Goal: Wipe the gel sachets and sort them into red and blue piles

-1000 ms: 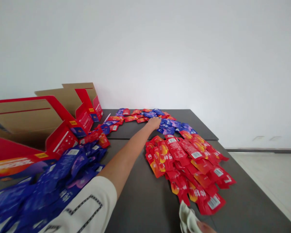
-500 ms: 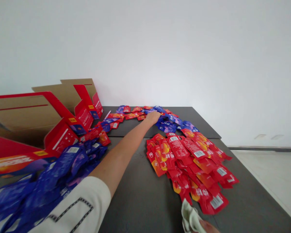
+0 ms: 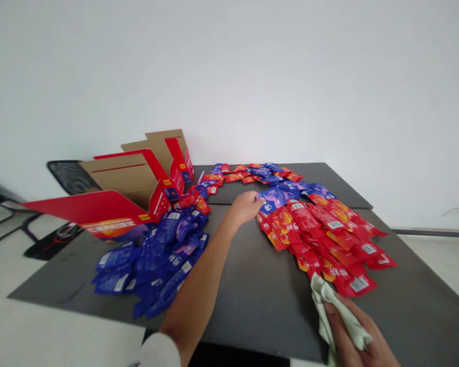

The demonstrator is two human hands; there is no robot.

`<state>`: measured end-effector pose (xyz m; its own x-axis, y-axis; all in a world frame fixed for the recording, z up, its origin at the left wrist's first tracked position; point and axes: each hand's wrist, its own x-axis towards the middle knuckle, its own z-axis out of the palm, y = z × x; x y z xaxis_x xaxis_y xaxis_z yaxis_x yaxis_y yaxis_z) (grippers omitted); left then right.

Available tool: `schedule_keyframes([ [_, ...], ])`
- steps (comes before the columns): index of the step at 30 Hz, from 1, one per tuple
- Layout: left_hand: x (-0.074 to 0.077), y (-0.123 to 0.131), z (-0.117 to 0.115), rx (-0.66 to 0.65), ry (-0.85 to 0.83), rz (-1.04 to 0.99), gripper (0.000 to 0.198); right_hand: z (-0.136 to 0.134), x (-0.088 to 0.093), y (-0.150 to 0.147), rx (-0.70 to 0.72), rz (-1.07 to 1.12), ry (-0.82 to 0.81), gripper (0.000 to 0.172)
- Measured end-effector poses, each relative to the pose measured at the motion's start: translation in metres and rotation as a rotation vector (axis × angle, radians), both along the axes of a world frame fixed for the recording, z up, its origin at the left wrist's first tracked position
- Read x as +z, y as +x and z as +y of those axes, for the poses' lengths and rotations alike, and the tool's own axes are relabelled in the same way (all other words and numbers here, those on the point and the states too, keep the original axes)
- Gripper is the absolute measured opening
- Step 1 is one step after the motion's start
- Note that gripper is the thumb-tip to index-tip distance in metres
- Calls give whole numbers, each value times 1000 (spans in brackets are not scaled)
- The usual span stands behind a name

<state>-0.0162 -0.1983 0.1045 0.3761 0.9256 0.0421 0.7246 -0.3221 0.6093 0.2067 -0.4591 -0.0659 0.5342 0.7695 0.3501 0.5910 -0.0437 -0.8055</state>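
Observation:
My left hand [image 3: 245,208] reaches over the dark table [image 3: 252,295] and pinches a blue packet [image 3: 274,199] at the near edge of the mixed packets. Just right of it lies a heap of red packets [image 3: 325,239]. My right hand [image 3: 357,334] rests at the table's front edge, its fingers closed on a pale crumpled cloth [image 3: 331,306]. A pile of blue packets [image 3: 158,255] lies left of my forearm.
Open red-and-brown cardboard boxes [image 3: 126,196] stand at the table's back left. A strip of mixed red and blue packets [image 3: 252,173] runs along the far side. A dark chair [image 3: 67,178] stands behind the boxes. The white wall is close behind the table.
My left hand has drawn back from the far strip towards me with a blue packet in its fingers. The view has pulled back and shifted, and more of my right hand and the cloth shows.

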Motion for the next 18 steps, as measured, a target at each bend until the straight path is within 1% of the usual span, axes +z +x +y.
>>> schedule_keyframes([
  [2,-17,-13,-43,-30,-106,-128,28,2,0,3,-31,0,-35,66],
  [4,-38,-25,-80,-52,-323,-490,26,5,1,4,-63,6,-69,72],
  [6,-60,-36,-110,-41,-456,-738,31,6,4,2,-89,17,-89,75],
  [8,-82,-48,-132,-12,-518,-854,41,6,9,-1,-104,20,-108,77],
  [11,-111,-62,-155,33,-551,-889,50,6,16,-4,-107,30,-120,76],
  [13,-125,-69,-167,58,-541,-863,52,6,19,-5,-108,31,-116,75],
  [15,-133,-75,-176,86,-520,-812,58,7,19,-5,-116,14,-116,74],
  [16,-134,-78,-181,103,-509,-771,64,7,19,-5,-116,6,-115,74],
  [18,-130,-83,-191,123,-477,-636,75,6,18,-6,-112,6,-97,72],
])
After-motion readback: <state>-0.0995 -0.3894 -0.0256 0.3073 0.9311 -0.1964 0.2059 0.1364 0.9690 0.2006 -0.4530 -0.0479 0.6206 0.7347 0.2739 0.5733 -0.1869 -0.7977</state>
